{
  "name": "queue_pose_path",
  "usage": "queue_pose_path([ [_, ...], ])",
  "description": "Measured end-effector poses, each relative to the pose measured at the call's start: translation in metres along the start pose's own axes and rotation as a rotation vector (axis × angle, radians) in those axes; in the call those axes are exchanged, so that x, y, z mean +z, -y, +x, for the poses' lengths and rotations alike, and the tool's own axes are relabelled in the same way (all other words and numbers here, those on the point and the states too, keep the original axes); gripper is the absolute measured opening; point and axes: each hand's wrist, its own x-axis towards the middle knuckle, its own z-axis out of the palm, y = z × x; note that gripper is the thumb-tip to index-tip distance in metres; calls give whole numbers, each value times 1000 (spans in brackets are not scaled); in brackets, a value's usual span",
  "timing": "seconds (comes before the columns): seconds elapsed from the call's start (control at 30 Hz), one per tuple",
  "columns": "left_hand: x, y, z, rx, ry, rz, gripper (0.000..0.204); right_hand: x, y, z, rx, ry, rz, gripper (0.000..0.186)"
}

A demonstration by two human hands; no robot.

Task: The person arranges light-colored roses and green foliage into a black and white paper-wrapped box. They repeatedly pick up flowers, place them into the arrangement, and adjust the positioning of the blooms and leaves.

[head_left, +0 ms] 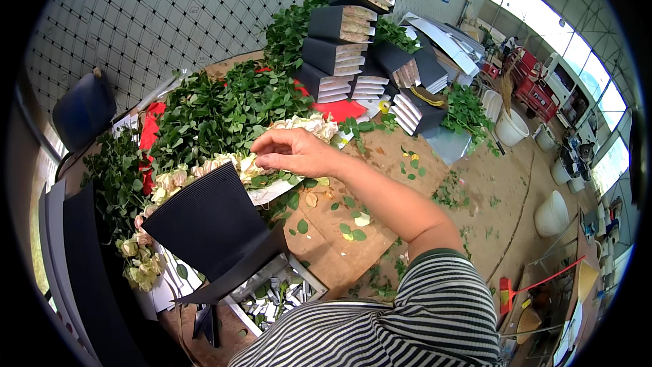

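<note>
While the left hand does not show, the right hand (292, 151) hangs loosely curled beside cream-coloured roses (314, 124); whether it pinches anything, I cannot tell. The blooms lie below and around it, presumably heads-nearest for easy reach. Nearer the body stands a folded black ribbed sheet (207, 221); beyond, black-wrapped rectangular bundles (341, 24) are stacked, probably saving space.

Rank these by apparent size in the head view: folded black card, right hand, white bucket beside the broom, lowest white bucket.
1. Folded black card
2. Right hand
3. White bucket beside the broom and lowest white bucket: too alike to rank
</note>
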Motion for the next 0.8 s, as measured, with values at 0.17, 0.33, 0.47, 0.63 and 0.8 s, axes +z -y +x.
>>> queue_pose_path([
  [0.17,-1,-106,21,466,-246,-50,115,82,102,71,-520,119,143,78],
  [0.33,113,-222,44,602,-234,-408,122,81,103,82,-657,-105,158,48],
  [0.47,85,-237,45,405,121,-450,96,58,93,83,-510,-143,422,31],
  [0.63,84,-230,18,395,381,-653,84,50,61,70,-272,-84,191,27],
  [0.8,97,-232,38,-80,733,-1055,82,44,33,76,-360,-52,-222,22],
])
